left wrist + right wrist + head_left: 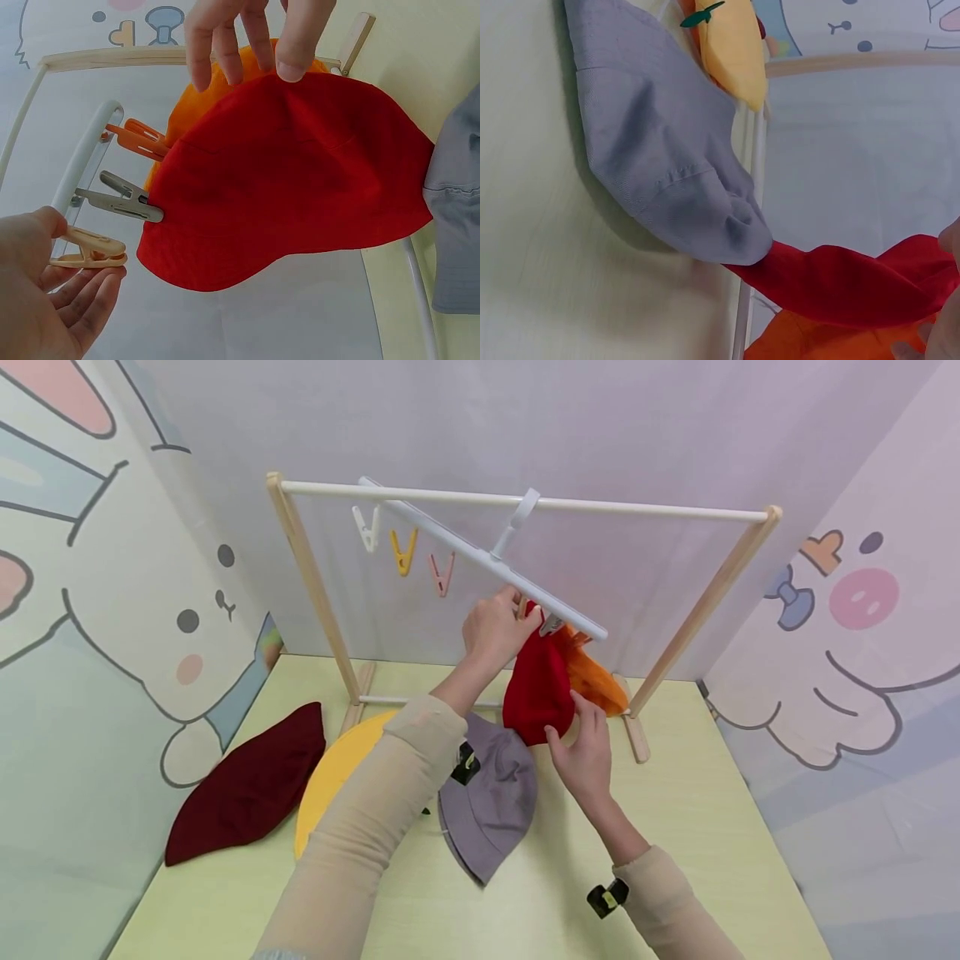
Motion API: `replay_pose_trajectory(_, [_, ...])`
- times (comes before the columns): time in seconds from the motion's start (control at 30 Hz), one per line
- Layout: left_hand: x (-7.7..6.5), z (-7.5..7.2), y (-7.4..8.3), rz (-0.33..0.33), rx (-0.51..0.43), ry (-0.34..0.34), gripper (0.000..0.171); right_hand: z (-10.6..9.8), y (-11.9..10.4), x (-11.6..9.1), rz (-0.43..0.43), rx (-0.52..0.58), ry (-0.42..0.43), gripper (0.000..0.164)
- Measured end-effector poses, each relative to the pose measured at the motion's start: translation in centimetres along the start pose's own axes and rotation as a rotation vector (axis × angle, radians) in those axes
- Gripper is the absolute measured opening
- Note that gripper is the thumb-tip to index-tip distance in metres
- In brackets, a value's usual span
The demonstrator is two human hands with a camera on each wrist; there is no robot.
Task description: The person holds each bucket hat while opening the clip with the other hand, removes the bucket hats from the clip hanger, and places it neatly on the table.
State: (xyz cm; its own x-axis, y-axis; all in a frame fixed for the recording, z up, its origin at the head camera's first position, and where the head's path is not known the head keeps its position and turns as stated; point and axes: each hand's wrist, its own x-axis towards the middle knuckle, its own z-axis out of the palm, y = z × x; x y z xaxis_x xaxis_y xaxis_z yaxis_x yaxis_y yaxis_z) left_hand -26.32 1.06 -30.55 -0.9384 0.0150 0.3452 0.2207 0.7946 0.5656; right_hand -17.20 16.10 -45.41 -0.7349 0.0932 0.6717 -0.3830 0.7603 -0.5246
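My left hand (pixel 495 628) pinches a beige clip (pixel 91 249) under the low end of a white hanger (pixel 450 537). The clip's tip points at the brim of a red bucket hat (pixel 538 681), with a small gap in the left wrist view. A grey clip (pixel 124 201) bites the same brim. At the hat's crown is my right hand (pixel 585 756), thumb on the red cloth and fingers at its far side. Behind it, an orange hat (pixel 596 681) hangs from an orange clip (pixel 141 139).
The hanger hooks tilted over the white rail of a wooden rack (pixel 705 610). White, yellow and pink clips (pixel 442 575) dangle from its high end. A grey bucket hat (pixel 495 793), a yellow hat (pixel 330 777) and a maroon hat (pixel 251 785) lie on the table (pixel 697 860).
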Motion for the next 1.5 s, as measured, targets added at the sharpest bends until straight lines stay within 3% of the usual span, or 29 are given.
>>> replay_pose_trajectory(0.53, [0.2, 0.0, 0.0, -0.007, -0.004, 0.004, 0.025, 1.0, 0.5, 0.9, 0.134, 0.037, -0.070, 0.062])
replay_pose_trajectory(1.03, [0.0, 0.0, 0.0, -0.010, -0.008, 0.005, 0.026, 2.6, 1.5, 1.3, 0.340, 0.046, -0.101, 0.058])
replay_pose_trajectory(1.5, [0.0, 0.0, 0.1, -0.017, -0.009, 0.000, 0.026, 2.8, 2.7, 1.3, 0.292, -0.012, -0.033, 0.036])
